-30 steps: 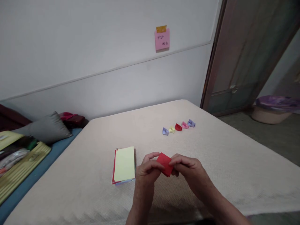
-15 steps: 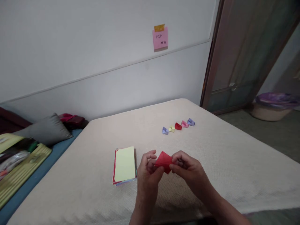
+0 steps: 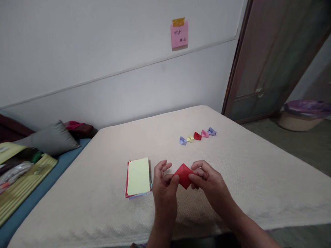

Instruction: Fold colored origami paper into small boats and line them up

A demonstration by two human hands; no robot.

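A red paper piece point(image 3: 184, 175), folded into a diamond shape, is pinched between my left hand point(image 3: 164, 186) and my right hand point(image 3: 207, 182) above the cream bedspread point(image 3: 85, 203). Its lower part is close to the cloth. Just left of my left hand lies a stack of coloured paper sheets point(image 3: 138, 176), pale yellow on top with red showing at its edge. A row of several small folded paper boats point(image 3: 197, 136) in purple, yellow, red and pink stands farther ahead.
The bed's far edge meets a white wall bearing a pink sticky note point(image 3: 179, 34). A grey pillow point(image 3: 50, 139) and a yellow woven mat point(image 3: 28, 182) lie at the left. A wooden door point(image 3: 258, 62) and a basin point(image 3: 301, 120) stand at the right.
The red paper has opened from a narrow folded shape into a wider diamond. My hands have spread slightly apart, and the view has tilted a little.
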